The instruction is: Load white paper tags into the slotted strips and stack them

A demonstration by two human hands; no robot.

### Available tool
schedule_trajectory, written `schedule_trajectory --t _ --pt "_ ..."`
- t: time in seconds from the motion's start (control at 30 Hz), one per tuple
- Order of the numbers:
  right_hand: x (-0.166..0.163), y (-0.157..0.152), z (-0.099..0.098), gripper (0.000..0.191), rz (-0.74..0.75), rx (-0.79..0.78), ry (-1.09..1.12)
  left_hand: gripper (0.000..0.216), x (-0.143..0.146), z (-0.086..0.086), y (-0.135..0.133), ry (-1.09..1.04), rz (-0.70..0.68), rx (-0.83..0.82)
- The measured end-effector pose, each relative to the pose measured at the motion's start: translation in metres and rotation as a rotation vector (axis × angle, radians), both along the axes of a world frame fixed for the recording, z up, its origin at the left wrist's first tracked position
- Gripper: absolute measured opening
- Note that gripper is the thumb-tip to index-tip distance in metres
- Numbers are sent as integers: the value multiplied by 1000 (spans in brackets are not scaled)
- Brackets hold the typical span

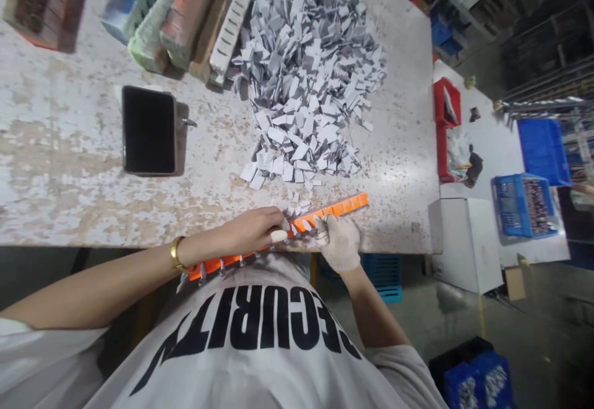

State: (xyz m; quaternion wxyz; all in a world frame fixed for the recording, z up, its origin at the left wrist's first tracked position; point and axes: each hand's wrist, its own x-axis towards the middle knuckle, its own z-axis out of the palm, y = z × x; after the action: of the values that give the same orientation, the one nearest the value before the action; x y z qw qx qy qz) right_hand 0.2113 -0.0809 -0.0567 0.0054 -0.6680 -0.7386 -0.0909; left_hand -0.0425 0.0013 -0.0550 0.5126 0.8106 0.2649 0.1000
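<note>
A long orange slotted strip (350,204) lies slantwise across the table's front edge, its left part over my lap. Small pieces with metal-looking ends sit in several of its slots. My left hand (253,231), with a white cover on one finger and a gold bangle at the wrist, is closed at the strip's middle; what its fingertips pinch is hidden. In a pale knitted glove, my right hand (340,243) is closed on the strip farther right, thumb along it. Just above the strip lie a few loose white pieces (297,203).
A big heap of small white-grey flat pieces (306,81) covers the table's middle. Several slotted bars (234,25) lie at the back left, near a dark-screened tablet or phone (148,130). To the right stand a white box (468,245), a red bin (448,103) and a blue basket (524,205).
</note>
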Motion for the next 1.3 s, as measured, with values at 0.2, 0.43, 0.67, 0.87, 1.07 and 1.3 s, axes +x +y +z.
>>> schedule_trajectory --t 0.2,0.43,0.67,0.87,1.07,1.3 --pt "0 8 6 24 7 -132 -19 21 0 -7 2 2 -16 -4" --pt "5 8 -8 36 -25 -41 98 21 -1 -13 -1 -18 1 0" --pt "7 4 -8 44 54 85 33 15 0 -13 -5 -10 14 35" --pt "7 8 -6 32 38 7 6 16 1 -9 -5 9 -15 53" --pt "7 6 -8 36 21 18 17 15 0 -3 -8 18 7 55" --pt "3 -2 -12 43 128 95 204 20 -16 0 -9 30 34 -95"
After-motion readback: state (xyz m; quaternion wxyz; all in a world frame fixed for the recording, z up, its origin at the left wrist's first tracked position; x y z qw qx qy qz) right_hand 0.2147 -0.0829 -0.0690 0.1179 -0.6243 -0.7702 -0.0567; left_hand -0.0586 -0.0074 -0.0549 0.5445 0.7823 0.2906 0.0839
